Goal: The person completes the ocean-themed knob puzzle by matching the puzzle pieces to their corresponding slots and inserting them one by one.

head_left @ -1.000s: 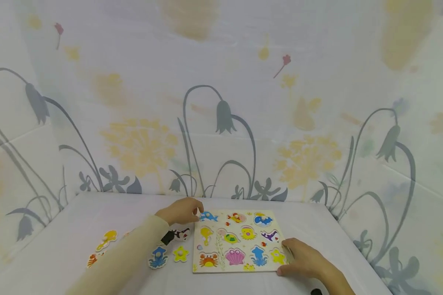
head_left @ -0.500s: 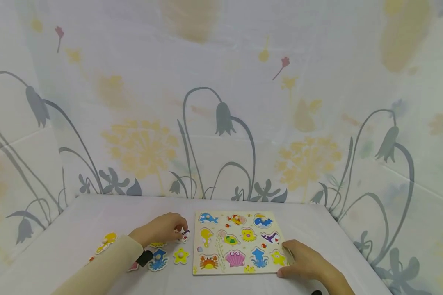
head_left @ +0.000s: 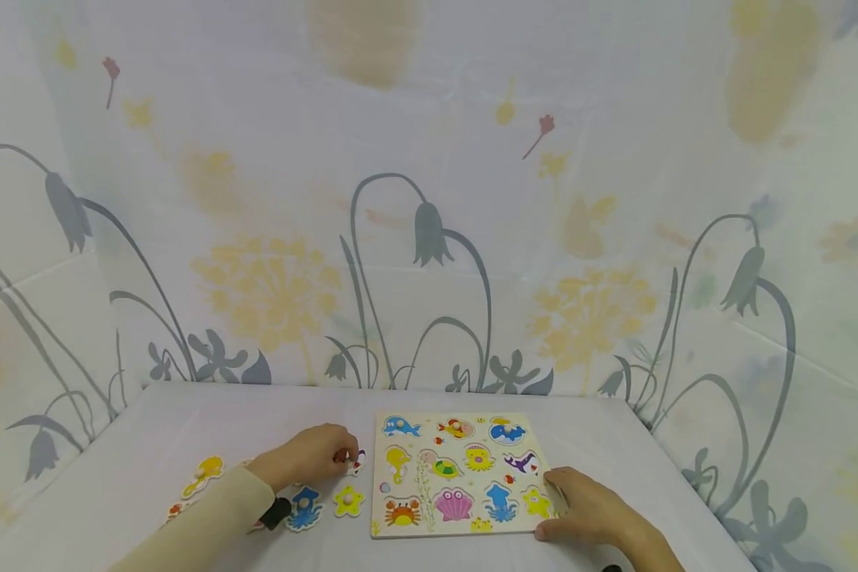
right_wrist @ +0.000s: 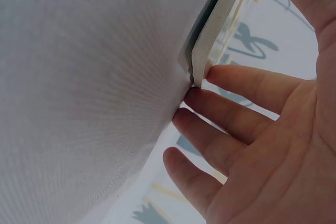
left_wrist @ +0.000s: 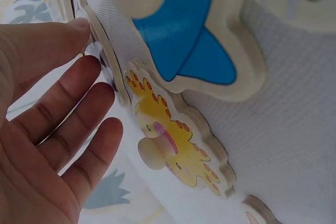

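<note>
The right hand (head_left: 589, 512) rests flat at the near right corner of the puzzle board (head_left: 429, 528), its straight fingers (right_wrist: 247, 90) pressed against the board's edge and gripping nothing. The left hand (head_left: 307, 457) lies over the loose pieces to the left of the board, fingertips at a small white, black and red piece (head_left: 357, 462). From the head view the fingers look curled around its knob; the wrist view shows them (left_wrist: 68, 103) fairly straight beside a piece's edge, so I cannot tell whether the piece is pinched.

Just nearer than that hand sit a blue squid piece (head_left: 304, 507) and a yellow starfish piece (head_left: 348, 500), side by side and apart from the board. Further out to the left lies a yellow seahorse piece (head_left: 203, 471), with an orange piece (head_left: 175, 509) near it by the sleeve (head_left: 200, 524).

Between the two hands the board lies flat on the white table (head_left: 150, 433), pictured with sea creatures. Beyond everything hangs a flowered cloth backdrop (head_left: 429, 199).
</note>
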`<action>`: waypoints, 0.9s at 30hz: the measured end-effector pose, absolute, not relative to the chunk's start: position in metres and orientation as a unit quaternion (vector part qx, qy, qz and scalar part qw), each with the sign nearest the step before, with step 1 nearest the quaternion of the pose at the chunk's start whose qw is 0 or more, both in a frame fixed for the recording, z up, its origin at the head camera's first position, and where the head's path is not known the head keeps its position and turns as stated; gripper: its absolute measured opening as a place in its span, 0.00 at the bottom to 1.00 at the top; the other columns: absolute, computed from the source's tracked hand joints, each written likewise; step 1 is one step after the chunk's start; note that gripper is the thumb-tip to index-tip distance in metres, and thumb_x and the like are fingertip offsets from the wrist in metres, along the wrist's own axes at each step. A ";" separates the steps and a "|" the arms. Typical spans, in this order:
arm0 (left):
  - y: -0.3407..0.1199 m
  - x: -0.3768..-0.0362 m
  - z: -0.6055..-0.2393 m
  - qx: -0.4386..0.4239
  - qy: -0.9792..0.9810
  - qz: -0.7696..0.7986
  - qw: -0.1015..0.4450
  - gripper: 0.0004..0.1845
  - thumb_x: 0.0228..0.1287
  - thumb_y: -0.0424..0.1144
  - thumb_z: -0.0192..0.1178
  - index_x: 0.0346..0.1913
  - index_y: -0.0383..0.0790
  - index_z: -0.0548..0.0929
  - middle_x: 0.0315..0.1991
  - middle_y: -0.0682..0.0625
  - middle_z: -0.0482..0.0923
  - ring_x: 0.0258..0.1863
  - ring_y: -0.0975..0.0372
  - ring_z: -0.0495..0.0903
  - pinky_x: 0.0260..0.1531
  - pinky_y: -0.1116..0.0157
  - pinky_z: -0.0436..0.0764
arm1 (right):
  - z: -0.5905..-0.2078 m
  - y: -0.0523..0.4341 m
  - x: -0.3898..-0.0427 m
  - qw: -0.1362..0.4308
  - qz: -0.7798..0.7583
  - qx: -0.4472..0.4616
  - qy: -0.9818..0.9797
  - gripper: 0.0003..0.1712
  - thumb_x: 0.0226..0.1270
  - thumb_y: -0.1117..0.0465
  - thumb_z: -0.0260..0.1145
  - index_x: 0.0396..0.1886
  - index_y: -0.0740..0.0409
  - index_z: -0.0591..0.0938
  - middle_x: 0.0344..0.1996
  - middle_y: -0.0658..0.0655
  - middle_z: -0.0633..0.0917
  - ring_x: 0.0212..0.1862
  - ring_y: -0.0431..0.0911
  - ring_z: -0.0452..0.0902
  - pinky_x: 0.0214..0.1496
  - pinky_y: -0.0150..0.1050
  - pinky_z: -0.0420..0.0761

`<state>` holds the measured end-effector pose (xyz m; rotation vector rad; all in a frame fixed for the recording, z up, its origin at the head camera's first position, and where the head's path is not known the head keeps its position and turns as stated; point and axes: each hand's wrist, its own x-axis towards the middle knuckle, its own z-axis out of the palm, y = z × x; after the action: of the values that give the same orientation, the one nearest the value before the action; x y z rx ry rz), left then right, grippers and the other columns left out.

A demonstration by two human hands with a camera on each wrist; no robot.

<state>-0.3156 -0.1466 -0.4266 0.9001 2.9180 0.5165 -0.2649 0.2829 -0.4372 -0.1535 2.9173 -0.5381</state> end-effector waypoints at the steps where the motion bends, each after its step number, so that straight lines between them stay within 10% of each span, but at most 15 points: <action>1: -0.146 -0.316 -0.427 0.291 0.942 0.163 0.020 0.03 0.57 0.35 0.65 0.33 0.47 0.83 0.26 0.58 0.69 0.29 0.65 0.67 0.32 0.65 0.69 | -0.437 0.283 -0.265 0.085 -0.178 -0.052 0.979 0.54 0.31 0.35 0.79 0.59 0.61 0.76 0.60 0.64 0.74 0.62 0.61 0.67 0.62 0.61 0.62; 27: -0.141 -0.318 -0.430 0.275 0.947 0.164 0.026 0.04 0.57 0.35 0.66 0.32 0.49 0.83 0.26 0.60 0.69 0.30 0.65 0.68 0.34 0.66 0.72 | -0.438 0.283 -0.266 0.095 -0.178 -0.051 0.978 0.55 0.31 0.35 0.78 0.59 0.61 0.75 0.60 0.65 0.73 0.62 0.63 0.66 0.61 0.63 0.62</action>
<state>-0.3176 -0.1406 -0.4298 0.8506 2.9276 0.5062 -0.2659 0.2832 -0.4384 -0.1508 2.8991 -0.5272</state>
